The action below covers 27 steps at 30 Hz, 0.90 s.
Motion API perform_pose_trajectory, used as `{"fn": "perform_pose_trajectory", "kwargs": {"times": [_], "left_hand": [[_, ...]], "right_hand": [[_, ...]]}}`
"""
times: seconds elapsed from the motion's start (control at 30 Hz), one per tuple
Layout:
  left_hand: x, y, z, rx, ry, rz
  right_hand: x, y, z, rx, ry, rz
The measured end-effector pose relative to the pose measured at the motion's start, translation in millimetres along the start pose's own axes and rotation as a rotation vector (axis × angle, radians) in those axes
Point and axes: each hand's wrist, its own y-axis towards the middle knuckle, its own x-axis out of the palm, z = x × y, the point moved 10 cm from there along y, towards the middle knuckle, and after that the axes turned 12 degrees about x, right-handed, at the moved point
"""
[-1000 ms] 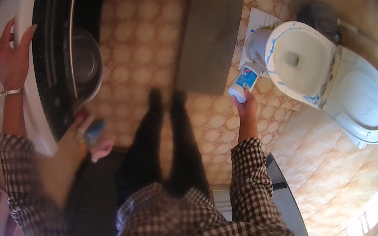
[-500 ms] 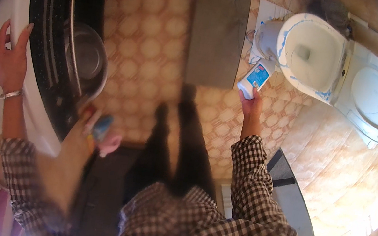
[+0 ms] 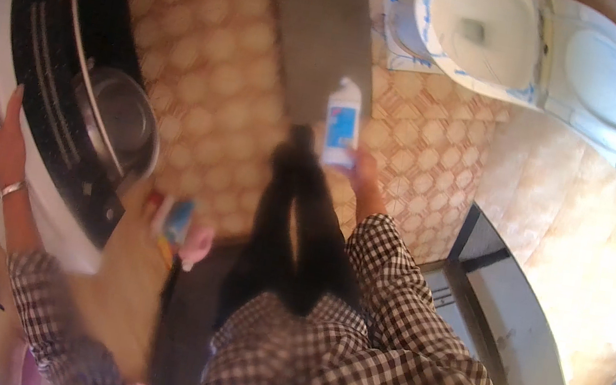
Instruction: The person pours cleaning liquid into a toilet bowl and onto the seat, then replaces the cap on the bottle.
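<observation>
My left hand (image 3: 1,153), wearing a silver bracelet, rests on the white rim (image 3: 6,72) of a fixture at the left, its thumb and fingers spread apart. My right hand (image 3: 362,177) is closed round the base of a white plastic bottle (image 3: 341,130) with a blue label. The bottle stands nearly upright in the picture, its narrow neck pointing away from me, above the floor and in front of a dark grey mat (image 3: 321,27). The toilet (image 3: 482,39) at the far right has its lid raised and streaks of blue liquid round its rim.
A dark speckled panel (image 3: 44,89) runs along the left fixture, with a round basin (image 3: 123,121) beside it. Blurred small items, one blue (image 3: 178,219) and one pink (image 3: 196,246), sit on a brown surface (image 3: 127,285). A grey-framed panel (image 3: 507,302) stands at the right.
My right hand has carried the bottle from beside the toilet leftward and turned it so its neck points away from me. The view has shifted; my left hand stays on the rim.
</observation>
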Motion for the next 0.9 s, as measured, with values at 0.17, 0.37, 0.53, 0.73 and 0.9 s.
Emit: {"fn": "perform_pose_trajectory", "kwargs": {"times": [0.17, 0.37, 0.53, 0.73, 0.9], "left_hand": [[39.2, -7.8, 4.3, 0.035, 0.044, -0.153], [102.0, 46.6, 5.5, -0.046, 0.033, -0.270], [159.6, 54.2, 2.1, -0.050, -0.076, -0.280], [225.3, 64.9, -28.7, 0.005, -0.143, -0.206], [213.0, 57.2, 4.8, 0.010, -0.381, -0.013]], "right_hand": [[-60.6, -3.2, 27.9, 0.113, 0.110, 0.123], [-97.5, -20.6, -9.2, -0.055, 0.251, 0.274], [-163.6, -38.7, -53.7, -0.140, 0.166, 0.552], [-169.1, -41.0, -117.4, -0.479, -0.163, 0.648], [-163.3, -59.0, -126.1, -0.397, 0.105, 0.612]]}}
